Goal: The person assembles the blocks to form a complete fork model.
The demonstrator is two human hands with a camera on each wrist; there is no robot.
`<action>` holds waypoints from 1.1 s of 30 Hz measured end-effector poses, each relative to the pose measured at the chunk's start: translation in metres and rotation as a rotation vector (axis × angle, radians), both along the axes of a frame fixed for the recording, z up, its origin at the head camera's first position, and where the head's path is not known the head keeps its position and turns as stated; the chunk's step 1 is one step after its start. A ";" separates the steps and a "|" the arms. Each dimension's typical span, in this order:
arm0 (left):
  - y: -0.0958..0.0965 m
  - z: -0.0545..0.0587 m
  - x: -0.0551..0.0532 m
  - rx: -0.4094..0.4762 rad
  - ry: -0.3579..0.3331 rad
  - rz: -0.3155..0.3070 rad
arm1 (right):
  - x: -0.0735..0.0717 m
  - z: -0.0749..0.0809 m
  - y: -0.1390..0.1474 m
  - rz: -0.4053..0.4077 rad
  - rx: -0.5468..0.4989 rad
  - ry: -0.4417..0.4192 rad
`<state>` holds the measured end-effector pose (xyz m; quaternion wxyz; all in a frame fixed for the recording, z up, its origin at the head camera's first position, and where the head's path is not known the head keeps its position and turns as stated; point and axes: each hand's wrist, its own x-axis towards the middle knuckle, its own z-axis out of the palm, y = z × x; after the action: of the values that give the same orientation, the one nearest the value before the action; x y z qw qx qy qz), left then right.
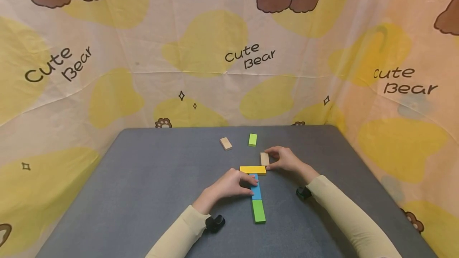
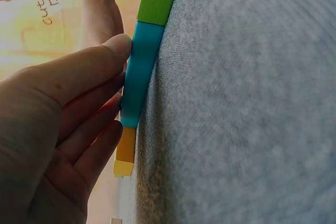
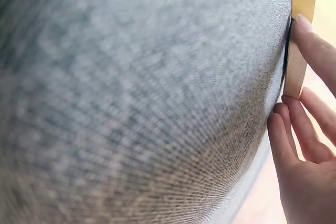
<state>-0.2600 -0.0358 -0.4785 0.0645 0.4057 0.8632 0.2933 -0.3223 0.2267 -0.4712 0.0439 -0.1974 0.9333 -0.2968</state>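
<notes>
A green block (image 1: 258, 212) and a blue block (image 1: 256, 192) lie end to end on the gray table (image 1: 161, 190), capped crosswise by a yellow block (image 1: 252, 170), while a second wooden block (image 1: 226, 143) and a lime block (image 1: 252, 140) lie apart beyond, apparently yet to be added. The right hand (image 1: 287, 161) pinches a wooden block (image 1: 264, 158) by the yellow's right end; the left hand (image 1: 227, 184), apart from it, rests loosely spread fingertips on the blue.
</notes>
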 end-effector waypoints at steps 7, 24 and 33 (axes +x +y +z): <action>0.000 0.000 0.000 -0.005 0.001 0.001 | -0.001 -0.002 0.001 -0.005 0.002 0.008; 0.001 -0.001 -0.002 -0.005 0.000 0.000 | -0.005 -0.006 0.002 -0.010 0.008 0.013; 0.001 -0.001 -0.001 -0.001 -0.005 0.003 | -0.006 -0.007 0.002 -0.012 0.024 0.026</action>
<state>-0.2610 -0.0348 -0.4796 0.0665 0.4036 0.8639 0.2939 -0.3282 0.2289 -0.4780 0.0323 -0.1951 0.9385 -0.2832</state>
